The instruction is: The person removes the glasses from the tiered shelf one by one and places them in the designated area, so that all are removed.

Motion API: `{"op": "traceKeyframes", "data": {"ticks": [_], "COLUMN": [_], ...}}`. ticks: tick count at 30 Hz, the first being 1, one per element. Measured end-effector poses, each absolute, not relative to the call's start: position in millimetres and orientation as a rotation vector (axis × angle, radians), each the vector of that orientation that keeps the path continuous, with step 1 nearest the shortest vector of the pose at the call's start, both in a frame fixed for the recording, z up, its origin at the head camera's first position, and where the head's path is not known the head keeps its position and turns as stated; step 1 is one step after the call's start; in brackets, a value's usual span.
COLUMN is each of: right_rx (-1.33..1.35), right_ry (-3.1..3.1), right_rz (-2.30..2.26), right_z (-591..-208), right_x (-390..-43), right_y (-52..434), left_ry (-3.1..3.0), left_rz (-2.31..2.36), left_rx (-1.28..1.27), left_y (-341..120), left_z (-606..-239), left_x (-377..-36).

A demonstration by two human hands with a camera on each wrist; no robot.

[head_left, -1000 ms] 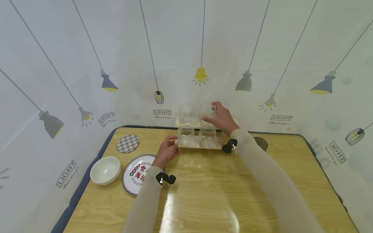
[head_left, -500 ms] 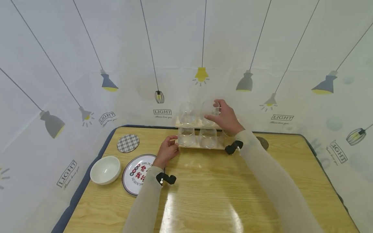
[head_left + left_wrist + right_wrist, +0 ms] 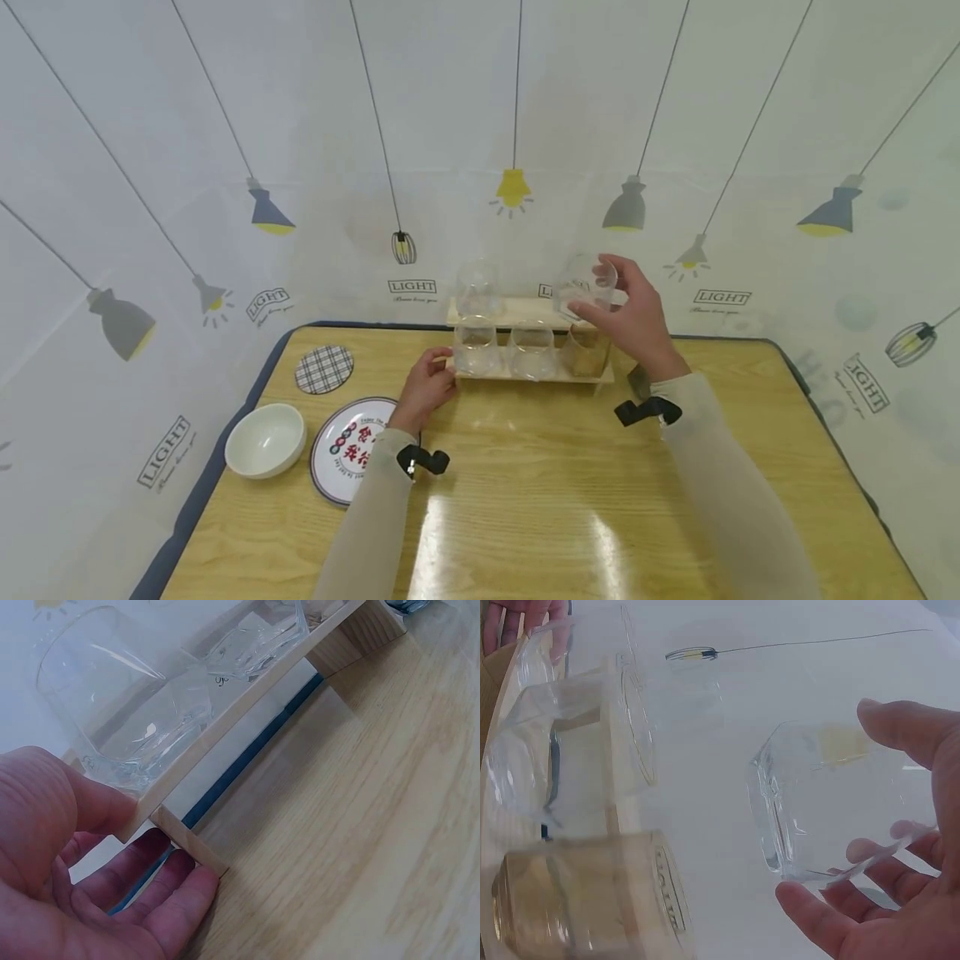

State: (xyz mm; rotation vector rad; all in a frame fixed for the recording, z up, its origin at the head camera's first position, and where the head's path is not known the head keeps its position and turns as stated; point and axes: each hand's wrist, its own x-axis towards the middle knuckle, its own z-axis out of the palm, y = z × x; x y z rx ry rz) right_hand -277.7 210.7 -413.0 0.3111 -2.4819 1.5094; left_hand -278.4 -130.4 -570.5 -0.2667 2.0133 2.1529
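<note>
Lifted since a second ago, one glass (image 3: 587, 287) is off the rack (image 3: 525, 375), right hand (image 3: 633, 321) fingers curled around it; left hand (image 3: 423, 392) steadies the rack, where four glasses remain.

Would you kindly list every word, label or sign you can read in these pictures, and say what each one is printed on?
"LIGHT": printed repeatedly on the white backdrop sheet, beside the drawn lamps.
Small script line under each "LIGHT": too small to read.
Red characters and coloured dots on the round plate: blurred, not readable.
Raised lettering on the lid rim of the amber jar: too blurred to read.
</note>
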Motion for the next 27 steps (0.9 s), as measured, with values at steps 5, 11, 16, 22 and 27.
{"op": "traceKeyframes", "data": {"ticks": [5,11,16,22,27], "right_rx": [0.254,0.192,0.144,0.049,-0.057], "right_ry": [-2.452,-2.43,-2.429,-2.451,-2.44], "right_rz": [1.521,1.479,1.391,1.332,1.328], "right_z": [-410.7,-417.6,-429.3,-451.3,-466.9], "right_x": [-253.4,-231.2,-221.0,-209.6,-207.2], "right_y": [235.7,274.0,309.1,349.3,371.1], "left_ry": [2.033,2.046,2.046,2.049,2.07], "left_rz": [2.131,2.079,2.082,2.055,2.052], "left_rx": [-0.277,-0.301,-0.303,-0.317,-0.293], "left_y": [-129.0,-127.3,-129.2,-130.9,-131.4], "left_z": [-571.1,-570.0,-569.5,-571.2,-568.2], "left_x": [-277.7,-275.6,-277.6,-276.2,-275.9]}}
